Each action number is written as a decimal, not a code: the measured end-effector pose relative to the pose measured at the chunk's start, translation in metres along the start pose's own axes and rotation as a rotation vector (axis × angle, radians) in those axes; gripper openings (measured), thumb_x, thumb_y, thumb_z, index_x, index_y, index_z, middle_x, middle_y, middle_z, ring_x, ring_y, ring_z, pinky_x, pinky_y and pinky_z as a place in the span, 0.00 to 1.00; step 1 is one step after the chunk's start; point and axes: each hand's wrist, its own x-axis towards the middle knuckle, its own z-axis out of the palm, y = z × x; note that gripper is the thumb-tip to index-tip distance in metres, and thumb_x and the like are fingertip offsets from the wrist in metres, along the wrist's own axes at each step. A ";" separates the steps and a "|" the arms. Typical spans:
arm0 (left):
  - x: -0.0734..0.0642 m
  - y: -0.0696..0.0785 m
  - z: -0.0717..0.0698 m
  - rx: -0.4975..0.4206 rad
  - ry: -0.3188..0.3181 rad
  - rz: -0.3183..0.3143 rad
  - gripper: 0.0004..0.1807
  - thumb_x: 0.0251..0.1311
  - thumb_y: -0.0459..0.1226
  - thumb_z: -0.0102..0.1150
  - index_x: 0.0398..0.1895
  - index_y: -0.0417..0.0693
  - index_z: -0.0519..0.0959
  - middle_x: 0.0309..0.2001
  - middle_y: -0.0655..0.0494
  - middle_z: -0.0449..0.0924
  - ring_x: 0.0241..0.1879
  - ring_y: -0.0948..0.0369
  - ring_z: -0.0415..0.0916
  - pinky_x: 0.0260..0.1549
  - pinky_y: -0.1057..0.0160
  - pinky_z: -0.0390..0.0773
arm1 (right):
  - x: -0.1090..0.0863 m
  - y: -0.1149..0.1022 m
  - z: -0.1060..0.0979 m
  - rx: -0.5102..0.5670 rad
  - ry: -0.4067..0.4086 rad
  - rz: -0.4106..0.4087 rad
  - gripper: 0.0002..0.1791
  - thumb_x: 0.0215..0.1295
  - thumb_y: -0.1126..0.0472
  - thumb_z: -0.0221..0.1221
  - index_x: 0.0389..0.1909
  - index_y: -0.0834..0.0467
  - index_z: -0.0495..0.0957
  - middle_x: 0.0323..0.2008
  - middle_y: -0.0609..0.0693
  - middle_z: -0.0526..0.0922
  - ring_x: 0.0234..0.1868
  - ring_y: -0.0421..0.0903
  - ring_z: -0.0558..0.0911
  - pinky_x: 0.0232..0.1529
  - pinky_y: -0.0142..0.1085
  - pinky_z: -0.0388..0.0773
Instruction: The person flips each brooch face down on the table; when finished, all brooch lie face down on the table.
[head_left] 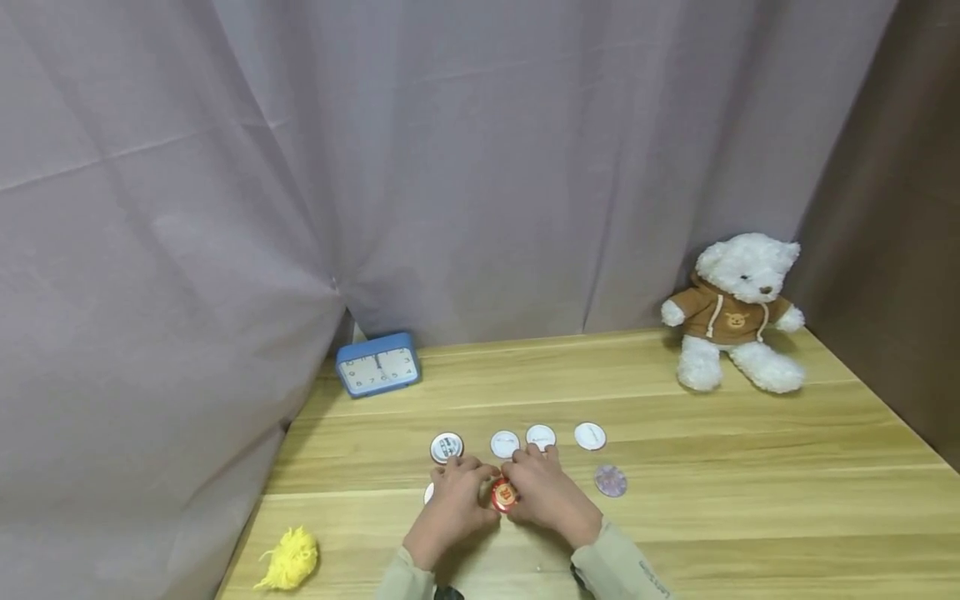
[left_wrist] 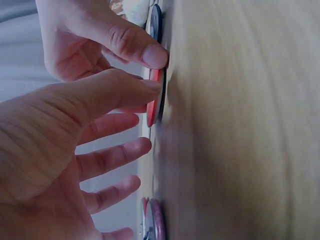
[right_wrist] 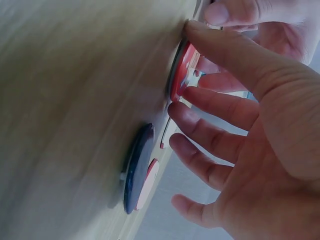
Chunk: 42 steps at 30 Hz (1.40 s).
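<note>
A red round badge [head_left: 504, 494] lies on the wooden table [head_left: 750, 500], and both hands meet over it. My left hand [head_left: 452, 502] lays its thumb on the badge's red face [left_wrist: 155, 102], with the fingers [left_wrist: 112, 160] straight and spread. My right hand [head_left: 549, 497] pinches the badge's rim [right_wrist: 181, 70] between thumb [right_wrist: 220, 47] and index finger. In the right wrist view the badge looks tipped slightly off the table. Another badge [left_wrist: 156, 226] lies flat just beside the left hand.
Several white badges [head_left: 541, 436] lie in a row just beyond the hands, with a purple one [head_left: 611, 481] to the right. A blue clock [head_left: 377, 364] stands at the back left, a teddy bear [head_left: 731, 312] at the back right, a yellow pom-pom [head_left: 288, 560] near the left edge.
</note>
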 end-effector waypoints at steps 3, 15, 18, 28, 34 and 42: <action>-0.002 0.002 0.002 -0.033 -0.008 0.009 0.23 0.38 0.37 0.74 0.44 0.48 0.85 0.43 0.56 0.81 0.48 0.50 0.70 0.45 0.44 0.65 | -0.002 0.001 0.000 0.004 0.004 -0.001 0.18 0.37 0.60 0.77 0.31 0.58 0.81 0.32 0.48 0.77 0.40 0.51 0.73 0.50 0.62 0.67; -0.003 0.005 0.006 -0.038 0.045 0.030 0.15 0.41 0.36 0.74 0.36 0.51 0.87 0.41 0.60 0.84 0.45 0.53 0.71 0.43 0.48 0.65 | -0.006 0.005 -0.003 0.014 0.008 -0.006 0.09 0.39 0.61 0.75 0.22 0.53 0.84 0.27 0.42 0.73 0.37 0.48 0.72 0.56 0.69 0.61; -0.003 0.005 0.005 -0.036 0.042 0.047 0.09 0.43 0.35 0.74 0.30 0.53 0.86 0.39 0.62 0.84 0.44 0.55 0.72 0.43 0.48 0.65 | -0.008 0.006 -0.006 -0.006 0.004 -0.043 0.09 0.44 0.57 0.75 0.19 0.51 0.83 0.26 0.41 0.71 0.37 0.47 0.71 0.54 0.64 0.63; -0.005 -0.002 0.000 -0.098 0.055 0.113 0.05 0.51 0.35 0.74 0.30 0.56 0.88 0.34 0.68 0.88 0.33 0.65 0.74 0.40 0.52 0.65 | -0.009 0.009 -0.015 0.045 -0.010 -0.087 0.08 0.53 0.54 0.73 0.22 0.51 0.87 0.24 0.41 0.81 0.34 0.43 0.74 0.54 0.66 0.65; -0.001 -0.006 -0.006 -0.102 0.066 0.141 0.07 0.57 0.34 0.70 0.38 0.52 0.90 0.36 0.63 0.89 0.34 0.67 0.83 0.40 0.49 0.73 | -0.003 0.010 -0.020 0.079 0.006 -0.109 0.05 0.59 0.59 0.70 0.24 0.52 0.87 0.20 0.37 0.81 0.25 0.34 0.71 0.47 0.57 0.68; 0.010 -0.008 -0.006 -0.086 0.145 0.139 0.05 0.58 0.34 0.70 0.35 0.53 0.91 0.32 0.63 0.88 0.27 0.69 0.79 0.38 0.52 0.77 | 0.003 0.012 -0.015 0.136 0.115 -0.050 0.05 0.60 0.68 0.67 0.27 0.56 0.86 0.22 0.42 0.81 0.23 0.38 0.74 0.33 0.40 0.74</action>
